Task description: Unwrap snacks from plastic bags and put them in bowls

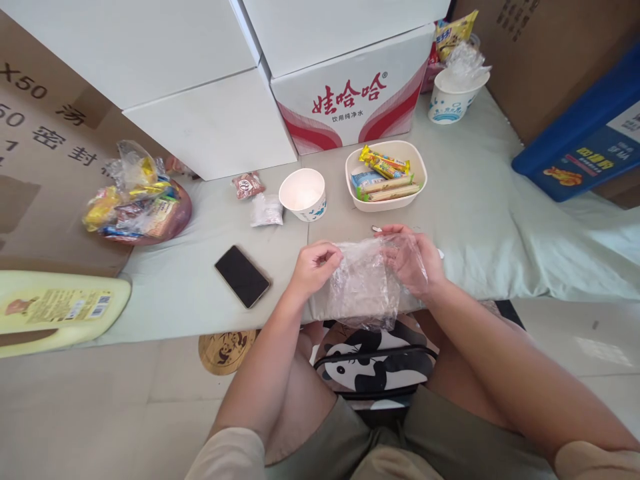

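Observation:
A clear plastic bag (pixel 363 283) hangs between my hands over the front edge of the cloth-covered bench. My left hand (pixel 316 265) pinches its upper left corner between thumb and fingers. My right hand (pixel 413 260) is at the other side, fingers apart and partly seen through the film, so it seems to be inside or behind the bag. Beyond them stand a white paper cup (pixel 303 195) and a white oval tub (pixel 425 183) with several wrapped snack sticks (pixel 387 195). A small white packet (pixel 267 211) and a reddish-brown packet (pixel 247 185) lie left of the cup.
A black phone (pixel 243 276) lies left of my left hand. A bowl of wrapped snacks (pixel 183 212) stands farther left, near a yellow jug (pixel 65 310). White boxes (pixel 200 107) line the back. Another paper cup (pixel 447 103) holds crumpled plastic; a blue container (pixel 580 147) is at right.

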A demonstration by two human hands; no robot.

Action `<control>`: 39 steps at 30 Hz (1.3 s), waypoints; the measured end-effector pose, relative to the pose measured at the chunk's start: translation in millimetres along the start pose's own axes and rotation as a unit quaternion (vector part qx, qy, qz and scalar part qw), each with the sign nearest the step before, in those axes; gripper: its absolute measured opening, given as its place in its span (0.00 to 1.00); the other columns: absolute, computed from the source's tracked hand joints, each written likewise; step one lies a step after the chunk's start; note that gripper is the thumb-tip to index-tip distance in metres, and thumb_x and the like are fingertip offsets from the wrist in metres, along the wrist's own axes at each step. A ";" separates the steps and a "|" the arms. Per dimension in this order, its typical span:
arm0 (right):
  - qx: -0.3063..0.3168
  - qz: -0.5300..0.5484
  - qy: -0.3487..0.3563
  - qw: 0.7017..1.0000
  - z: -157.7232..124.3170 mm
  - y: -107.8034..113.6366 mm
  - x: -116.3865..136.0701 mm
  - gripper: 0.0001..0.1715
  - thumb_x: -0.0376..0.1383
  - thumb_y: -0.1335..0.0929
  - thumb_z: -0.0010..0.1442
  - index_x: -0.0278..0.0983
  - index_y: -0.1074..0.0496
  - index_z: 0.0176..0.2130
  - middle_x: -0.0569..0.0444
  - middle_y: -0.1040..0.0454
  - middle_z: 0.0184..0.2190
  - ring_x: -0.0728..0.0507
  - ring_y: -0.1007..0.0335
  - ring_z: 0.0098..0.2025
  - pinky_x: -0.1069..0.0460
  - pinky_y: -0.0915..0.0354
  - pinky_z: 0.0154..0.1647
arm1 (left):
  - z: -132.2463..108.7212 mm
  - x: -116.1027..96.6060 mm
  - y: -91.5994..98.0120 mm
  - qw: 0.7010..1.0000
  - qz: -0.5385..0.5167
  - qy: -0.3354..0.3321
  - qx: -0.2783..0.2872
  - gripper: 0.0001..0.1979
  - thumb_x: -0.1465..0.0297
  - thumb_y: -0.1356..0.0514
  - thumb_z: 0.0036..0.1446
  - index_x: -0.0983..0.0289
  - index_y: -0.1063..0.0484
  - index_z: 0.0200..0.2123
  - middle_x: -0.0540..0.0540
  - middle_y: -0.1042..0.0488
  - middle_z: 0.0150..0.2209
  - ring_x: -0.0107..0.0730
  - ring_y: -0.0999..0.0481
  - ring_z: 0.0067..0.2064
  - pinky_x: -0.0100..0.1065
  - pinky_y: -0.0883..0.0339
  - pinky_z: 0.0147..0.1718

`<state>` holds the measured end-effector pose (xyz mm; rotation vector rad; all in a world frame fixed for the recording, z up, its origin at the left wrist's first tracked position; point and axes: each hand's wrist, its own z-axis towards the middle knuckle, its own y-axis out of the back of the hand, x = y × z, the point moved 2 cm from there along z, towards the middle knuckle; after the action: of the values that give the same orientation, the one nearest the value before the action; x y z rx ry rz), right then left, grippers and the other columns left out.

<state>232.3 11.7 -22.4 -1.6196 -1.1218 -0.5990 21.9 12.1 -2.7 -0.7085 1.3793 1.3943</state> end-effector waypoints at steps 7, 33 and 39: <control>0.030 -0.116 0.022 0.993 -0.9 -0.7 -1.6 0.28 0.55 0.30 0.51 0.43 0.32 0.46 0.51 0.25 0.43 0.43 0.27 0.38 0.47 0.29 0.38 | -2.7 6.8 -2.2 0.999 0.034 0.005 -0.024 0.06 0.69 0.36 0.51 0.63 0.31 0.26 0.49 0.31 0.28 0.27 0.32 0.32 0.31 0.38 0.35; 0.093 -0.245 0.025 0.965 -5.4 -5.0 -6.9 0.16 0.47 0.30 0.55 0.42 0.37 0.35 0.61 0.30 0.20 0.48 0.34 0.19 0.52 0.37 0.22 | -1.7 20.8 -5.4 0.965 -0.158 0.209 0.000 0.07 0.66 0.37 0.52 0.64 0.27 0.33 0.49 0.25 0.25 0.28 0.26 0.26 0.30 0.31 0.27; 0.114 -0.104 0.036 0.987 -10.3 -6.3 5.2 0.20 0.50 0.29 0.47 0.42 0.33 0.34 0.59 0.31 0.22 0.47 0.34 0.22 0.49 0.35 0.25 | -1.7 9.2 1.0 0.917 -0.309 0.251 -0.004 0.10 0.64 0.37 0.48 0.61 0.31 0.34 0.48 0.28 0.24 0.29 0.27 0.23 0.32 0.30 0.23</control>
<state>230.5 4.3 -11.6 -1.2858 -1.2678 -0.6338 17.6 12.9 -11.1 -1.4364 1.3510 0.7322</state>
